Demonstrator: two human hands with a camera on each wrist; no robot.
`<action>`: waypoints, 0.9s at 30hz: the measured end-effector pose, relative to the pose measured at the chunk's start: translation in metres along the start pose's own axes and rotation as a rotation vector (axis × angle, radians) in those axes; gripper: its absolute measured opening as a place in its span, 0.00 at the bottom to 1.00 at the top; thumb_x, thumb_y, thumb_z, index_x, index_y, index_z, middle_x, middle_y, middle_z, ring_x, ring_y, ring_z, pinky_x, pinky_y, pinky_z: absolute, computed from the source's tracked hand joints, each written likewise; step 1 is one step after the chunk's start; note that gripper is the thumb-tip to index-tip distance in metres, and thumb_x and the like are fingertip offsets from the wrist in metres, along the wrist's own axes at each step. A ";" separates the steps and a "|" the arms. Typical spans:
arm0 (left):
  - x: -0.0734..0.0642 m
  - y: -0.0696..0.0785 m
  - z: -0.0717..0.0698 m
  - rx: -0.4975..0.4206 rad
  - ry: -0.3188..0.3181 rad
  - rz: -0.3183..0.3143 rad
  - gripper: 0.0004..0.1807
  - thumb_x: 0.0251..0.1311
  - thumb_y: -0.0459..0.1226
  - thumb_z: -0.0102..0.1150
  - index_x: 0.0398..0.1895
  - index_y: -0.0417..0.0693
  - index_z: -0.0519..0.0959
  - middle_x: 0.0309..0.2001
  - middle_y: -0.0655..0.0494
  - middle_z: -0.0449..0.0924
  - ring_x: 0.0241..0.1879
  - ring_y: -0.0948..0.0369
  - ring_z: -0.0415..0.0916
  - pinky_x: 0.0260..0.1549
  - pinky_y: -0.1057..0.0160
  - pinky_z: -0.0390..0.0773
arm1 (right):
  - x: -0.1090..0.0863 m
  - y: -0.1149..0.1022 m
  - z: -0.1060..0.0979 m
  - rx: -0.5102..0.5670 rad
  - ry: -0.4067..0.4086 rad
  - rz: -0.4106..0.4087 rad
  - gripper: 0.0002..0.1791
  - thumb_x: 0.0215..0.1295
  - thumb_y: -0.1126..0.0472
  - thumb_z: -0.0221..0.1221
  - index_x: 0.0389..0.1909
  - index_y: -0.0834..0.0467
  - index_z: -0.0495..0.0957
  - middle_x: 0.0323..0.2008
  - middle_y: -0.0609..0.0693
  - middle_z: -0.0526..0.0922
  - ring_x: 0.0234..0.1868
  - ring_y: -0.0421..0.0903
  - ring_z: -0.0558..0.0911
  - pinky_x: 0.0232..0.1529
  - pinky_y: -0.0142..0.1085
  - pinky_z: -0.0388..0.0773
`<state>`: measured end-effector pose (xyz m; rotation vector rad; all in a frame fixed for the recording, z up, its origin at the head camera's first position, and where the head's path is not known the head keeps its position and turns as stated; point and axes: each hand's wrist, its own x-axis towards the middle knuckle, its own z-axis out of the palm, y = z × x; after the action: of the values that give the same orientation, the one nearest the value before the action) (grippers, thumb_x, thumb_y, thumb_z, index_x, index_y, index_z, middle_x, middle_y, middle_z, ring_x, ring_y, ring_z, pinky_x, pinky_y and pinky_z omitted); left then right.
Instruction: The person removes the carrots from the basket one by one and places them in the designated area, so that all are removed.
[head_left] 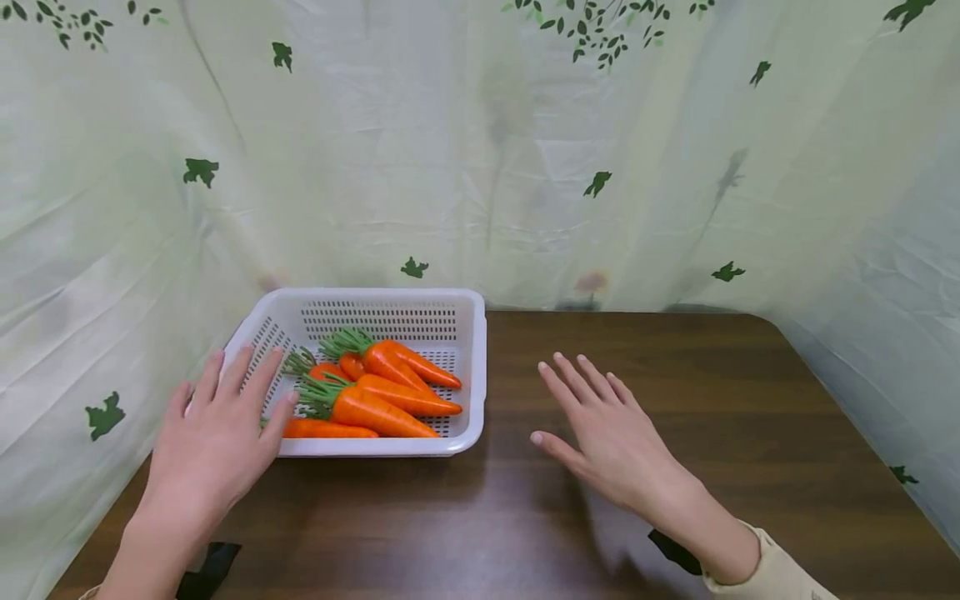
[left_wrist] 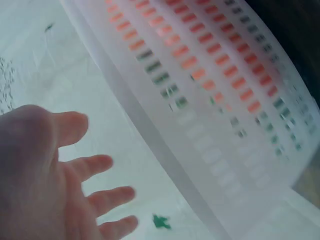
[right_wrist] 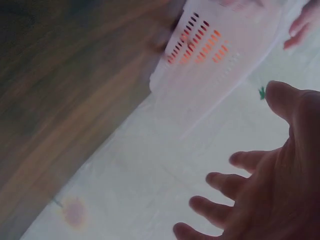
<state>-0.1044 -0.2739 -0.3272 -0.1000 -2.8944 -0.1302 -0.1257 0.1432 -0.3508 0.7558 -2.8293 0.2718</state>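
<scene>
A white perforated plastic basket (head_left: 471, 367) stands on the table at left of centre in the head view. Inside it lie several orange carrots (head_left: 382, 410) with green tops, pointing mostly to the right. My left hand (head_left: 221, 437) hovers by the basket's near left corner, fingers spread, hiding part of the rim; the left wrist view shows a gap between those fingers and the basket wall (left_wrist: 155, 145). To the right of the basket my right hand (head_left: 615, 433) is held over the table, its fingers straight and holding nothing.
The dark brown wooden table (head_left: 720, 400) has a rounded far right corner. A pale curtain (head_left: 480, 167) with green leaf prints hangs behind the table and along both sides. Black bands (head_left: 210, 568) show under the wrists.
</scene>
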 end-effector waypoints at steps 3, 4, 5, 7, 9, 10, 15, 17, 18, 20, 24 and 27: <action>-0.002 -0.012 -0.001 -0.009 0.032 -0.030 0.37 0.72 0.54 0.46 0.77 0.48 0.53 0.74 0.34 0.47 0.74 0.37 0.32 0.61 0.28 0.40 | 0.006 -0.002 0.002 0.001 0.011 -0.031 0.43 0.69 0.30 0.45 0.78 0.46 0.49 0.77 0.46 0.47 0.77 0.50 0.46 0.71 0.55 0.48; -0.002 -0.016 -0.001 -0.011 0.038 -0.042 0.38 0.71 0.55 0.46 0.77 0.48 0.53 0.74 0.34 0.46 0.74 0.37 0.31 0.61 0.27 0.40 | 0.007 -0.003 0.003 0.004 0.017 -0.042 0.43 0.69 0.30 0.45 0.78 0.45 0.49 0.77 0.46 0.47 0.77 0.50 0.46 0.71 0.55 0.49; -0.003 -0.020 -0.001 -0.014 0.039 -0.050 0.38 0.71 0.54 0.47 0.77 0.48 0.52 0.74 0.34 0.45 0.74 0.37 0.30 0.61 0.27 0.39 | 0.009 -0.004 0.003 0.008 0.022 -0.053 0.43 0.69 0.30 0.46 0.78 0.45 0.49 0.77 0.46 0.47 0.77 0.50 0.47 0.71 0.55 0.49; -0.004 -0.029 0.000 -0.014 0.040 -0.060 0.38 0.71 0.54 0.47 0.78 0.47 0.51 0.74 0.34 0.45 0.74 0.37 0.30 0.61 0.28 0.40 | 0.013 -0.005 0.004 0.014 0.032 -0.076 0.43 0.69 0.30 0.46 0.78 0.45 0.49 0.77 0.45 0.47 0.77 0.50 0.47 0.71 0.55 0.49; -0.006 -0.036 0.002 -0.011 0.035 -0.068 0.39 0.71 0.53 0.47 0.78 0.47 0.50 0.75 0.34 0.44 0.74 0.37 0.29 0.61 0.28 0.40 | 0.017 -0.007 0.006 0.017 0.043 -0.102 0.43 0.70 0.30 0.45 0.78 0.46 0.49 0.77 0.45 0.47 0.77 0.50 0.47 0.71 0.55 0.49; -0.007 -0.039 0.003 -0.015 0.029 -0.072 0.39 0.71 0.53 0.47 0.78 0.47 0.50 0.75 0.34 0.43 0.74 0.37 0.29 0.61 0.28 0.40 | 0.019 -0.008 0.006 0.018 0.046 -0.116 0.43 0.70 0.30 0.45 0.78 0.46 0.48 0.77 0.45 0.46 0.77 0.50 0.47 0.71 0.55 0.49; -0.006 -0.052 0.009 -0.045 -0.009 -0.093 0.39 0.72 0.55 0.46 0.77 0.44 0.50 0.75 0.32 0.42 0.73 0.35 0.30 0.58 0.26 0.44 | 0.031 -0.012 0.004 0.014 0.055 -0.182 0.42 0.71 0.32 0.44 0.79 0.46 0.48 0.77 0.46 0.47 0.77 0.49 0.46 0.72 0.54 0.48; -0.004 -0.058 0.011 -0.067 -0.029 -0.105 0.40 0.72 0.56 0.44 0.77 0.44 0.50 0.74 0.31 0.43 0.72 0.33 0.33 0.56 0.24 0.45 | 0.037 -0.013 0.003 0.010 0.060 -0.214 0.41 0.72 0.33 0.45 0.78 0.47 0.48 0.77 0.47 0.49 0.77 0.49 0.46 0.71 0.54 0.49; -0.002 -0.061 0.013 -0.079 -0.039 -0.111 0.40 0.72 0.57 0.43 0.77 0.44 0.50 0.73 0.30 0.44 0.72 0.32 0.35 0.55 0.24 0.47 | 0.040 -0.014 0.002 0.009 0.061 -0.230 0.41 0.72 0.34 0.45 0.78 0.47 0.48 0.77 0.47 0.49 0.77 0.48 0.45 0.71 0.54 0.49; 0.000 -0.066 0.015 -0.113 -0.057 -0.117 0.41 0.72 0.57 0.43 0.77 0.42 0.50 0.72 0.28 0.46 0.70 0.30 0.40 0.54 0.24 0.49 | 0.046 -0.016 0.001 0.007 0.063 -0.260 0.40 0.72 0.36 0.47 0.78 0.48 0.49 0.77 0.47 0.50 0.77 0.48 0.46 0.71 0.54 0.50; 0.004 -0.077 0.022 -0.194 -0.088 -0.115 0.41 0.72 0.56 0.44 0.76 0.40 0.50 0.71 0.27 0.49 0.66 0.28 0.49 0.54 0.25 0.54 | 0.058 -0.021 0.000 0.009 0.071 -0.316 0.39 0.72 0.38 0.49 0.78 0.48 0.51 0.76 0.48 0.53 0.76 0.49 0.50 0.71 0.54 0.52; 0.006 -0.085 0.027 -0.260 -0.111 -0.108 0.40 0.72 0.53 0.45 0.76 0.38 0.49 0.70 0.27 0.49 0.64 0.28 0.52 0.53 0.26 0.56 | 0.066 -0.026 0.000 0.018 0.068 -0.342 0.39 0.72 0.38 0.50 0.78 0.48 0.52 0.75 0.48 0.55 0.75 0.49 0.52 0.70 0.53 0.54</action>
<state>-0.1228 -0.3557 -0.3586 0.0041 -2.9776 -0.5359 -0.1688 0.0897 -0.3316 1.1886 -2.5792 0.2618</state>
